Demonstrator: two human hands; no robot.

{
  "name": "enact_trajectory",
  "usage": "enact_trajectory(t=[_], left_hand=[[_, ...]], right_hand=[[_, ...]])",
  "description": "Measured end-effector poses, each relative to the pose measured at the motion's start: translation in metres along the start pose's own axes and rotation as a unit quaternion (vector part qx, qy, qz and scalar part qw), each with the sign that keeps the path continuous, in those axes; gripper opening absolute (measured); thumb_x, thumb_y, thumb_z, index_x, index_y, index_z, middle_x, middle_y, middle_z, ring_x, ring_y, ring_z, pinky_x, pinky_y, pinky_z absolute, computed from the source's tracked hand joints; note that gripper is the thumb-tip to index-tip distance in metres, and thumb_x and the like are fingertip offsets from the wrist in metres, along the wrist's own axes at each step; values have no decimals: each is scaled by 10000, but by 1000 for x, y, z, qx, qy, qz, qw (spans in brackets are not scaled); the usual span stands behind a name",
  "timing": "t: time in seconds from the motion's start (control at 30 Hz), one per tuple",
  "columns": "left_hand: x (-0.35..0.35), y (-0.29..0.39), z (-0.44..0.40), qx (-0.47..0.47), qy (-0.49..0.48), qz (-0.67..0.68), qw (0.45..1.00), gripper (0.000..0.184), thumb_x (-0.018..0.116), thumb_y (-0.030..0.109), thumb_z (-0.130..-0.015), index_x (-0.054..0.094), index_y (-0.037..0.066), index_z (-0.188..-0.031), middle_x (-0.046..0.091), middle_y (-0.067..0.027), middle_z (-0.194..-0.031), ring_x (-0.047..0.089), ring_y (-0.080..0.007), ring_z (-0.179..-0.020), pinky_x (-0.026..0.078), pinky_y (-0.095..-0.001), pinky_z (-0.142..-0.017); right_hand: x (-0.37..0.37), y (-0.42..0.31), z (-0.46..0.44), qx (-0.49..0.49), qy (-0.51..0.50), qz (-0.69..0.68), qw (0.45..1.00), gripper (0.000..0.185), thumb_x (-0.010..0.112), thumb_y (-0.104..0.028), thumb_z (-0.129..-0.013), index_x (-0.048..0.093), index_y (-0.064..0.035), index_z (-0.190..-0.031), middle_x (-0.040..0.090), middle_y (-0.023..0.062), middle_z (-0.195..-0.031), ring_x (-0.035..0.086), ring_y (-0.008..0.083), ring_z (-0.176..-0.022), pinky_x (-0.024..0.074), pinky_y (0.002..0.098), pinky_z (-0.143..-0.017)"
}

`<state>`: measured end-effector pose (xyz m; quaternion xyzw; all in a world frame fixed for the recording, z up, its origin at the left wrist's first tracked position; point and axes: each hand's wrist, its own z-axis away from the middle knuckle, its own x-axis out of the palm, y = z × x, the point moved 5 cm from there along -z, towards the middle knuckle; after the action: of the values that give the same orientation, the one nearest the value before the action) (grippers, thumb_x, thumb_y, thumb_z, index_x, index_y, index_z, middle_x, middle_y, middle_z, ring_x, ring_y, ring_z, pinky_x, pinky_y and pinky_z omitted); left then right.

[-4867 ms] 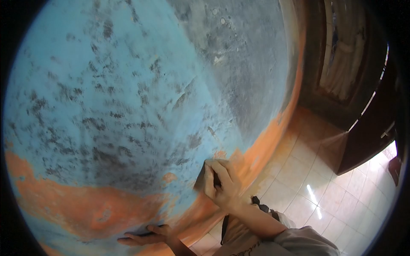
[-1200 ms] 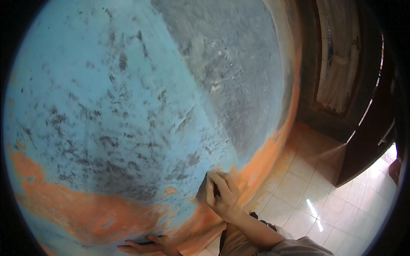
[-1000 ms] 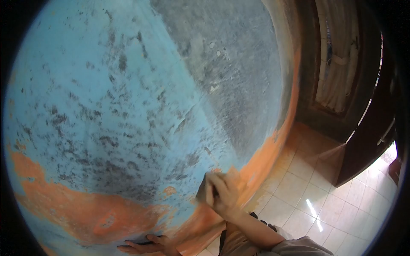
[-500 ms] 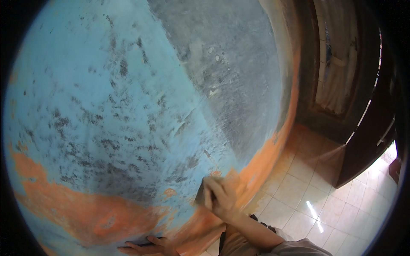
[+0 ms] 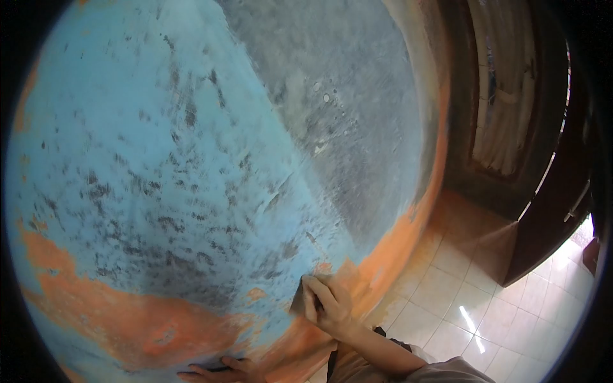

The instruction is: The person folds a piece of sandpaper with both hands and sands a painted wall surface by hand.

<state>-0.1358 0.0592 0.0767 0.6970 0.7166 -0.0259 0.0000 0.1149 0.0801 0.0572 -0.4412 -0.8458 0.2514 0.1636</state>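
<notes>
Against the painted wall (image 5: 153, 147) my right hand (image 5: 329, 306) is closed on a dark, flat piece that looks like sandpaper (image 5: 297, 301). The piece lies along the wall where blue paint borders worn orange paint, and my fingers partly cover it. Low in the view, my left hand (image 5: 223, 370) rests on the wall with its fingers stretched out. A dark gap or shadow shows between those fingers, and part of this hand is cut off by the frame. Dark scuffs mark the blue area, and a grey area (image 5: 332, 96) adjoins it.
To the right is a pale tiled floor (image 5: 440, 293), with a dark wooden door (image 5: 543, 210) standing over it. A window or doorway with a light curtain (image 5: 507, 108) is beyond the wall's edge. My own clothing shows at the bottom.
My right hand has shifted slightly down along the wall with the flat piece still in it. The view has moved a little; my left hand stays at the wall.
</notes>
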Motion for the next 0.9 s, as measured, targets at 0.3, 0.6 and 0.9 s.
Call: enact_trajectory(t=[0.3, 0.6, 0.9], left_hand=[[1, -4, 7, -31, 13, 61, 998, 696, 457, 466, -990, 293, 37, -1513, 160, -308, -1565, 150, -490, -1446, 86, -660, -1123], [-1, -4, 4, -31, -6, 59, 998, 691, 470, 435, -989, 278, 30, -1514, 143, -305, -1570, 141, -495, -1445, 79, -662, -1122], [-17, 13, -10, 15, -36, -82, 996, 587, 357, 388, -1043, 342, -54, -1430, 275, -310, -1509, 394, -481, -1333, 441, -543, -1047]], right_hand=[[2, 9, 16, 5, 37, 4, 999, 164, 646, 91, -819, 662, 32, -971, 645, 140, -894, 636, 225, -682, 518, 285, -576], [0, 13, 13, 18, 22, -6, 1000, 180, 651, 89, -813, 669, 3, -970, 661, 131, -897, 647, 242, -712, 530, 300, -606], [-10, 18, -1, 46, 57, 22, 997, 131, 667, 56, -841, 667, 3, -961, 667, 110, -856, 637, 190, -714, 502, 278, -625]])
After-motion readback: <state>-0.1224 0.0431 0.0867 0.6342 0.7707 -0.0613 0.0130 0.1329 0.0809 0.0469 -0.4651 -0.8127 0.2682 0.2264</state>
